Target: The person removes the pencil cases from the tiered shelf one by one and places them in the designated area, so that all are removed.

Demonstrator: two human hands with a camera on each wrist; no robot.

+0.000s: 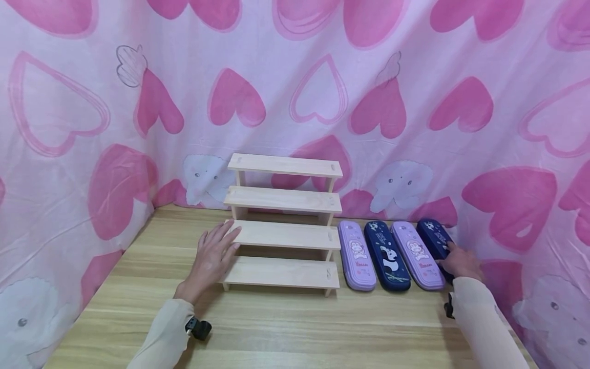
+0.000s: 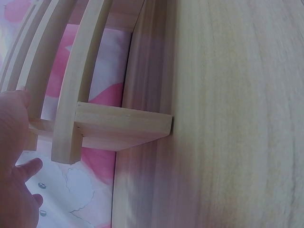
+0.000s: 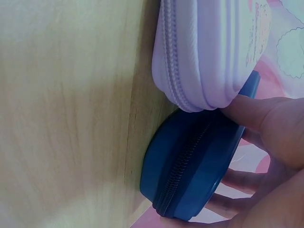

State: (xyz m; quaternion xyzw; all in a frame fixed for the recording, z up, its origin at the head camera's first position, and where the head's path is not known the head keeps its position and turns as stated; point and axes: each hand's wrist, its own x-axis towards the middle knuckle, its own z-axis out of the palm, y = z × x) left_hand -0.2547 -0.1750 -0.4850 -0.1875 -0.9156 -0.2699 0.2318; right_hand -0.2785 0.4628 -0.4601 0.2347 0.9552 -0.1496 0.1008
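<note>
A four-tier pale wooden step rack (image 1: 281, 271) stands at the middle of the table. My left hand (image 1: 209, 261) rests at its left end, fingers stretched over the end of the second tier from the bottom. In the left wrist view, the thumb of the left hand (image 2: 12, 152) meets a board of the rack (image 2: 69, 137). On the far right, my right hand (image 1: 463, 261) grips a navy pencil case (image 1: 433, 233), thumb on its left side. The right wrist view has the navy case's zipped end (image 3: 190, 166) beside a lavender pencil case (image 3: 209, 57); the right hand (image 3: 266, 161) spans the navy one.
Right of the rack lie a lavender case (image 1: 357, 256), a navy panda case (image 1: 388, 259) and another lavender case (image 1: 417, 256), side by side. A pink heart-patterned curtain (image 1: 295, 77) hangs behind and around the wood-grain table (image 1: 276, 328).
</note>
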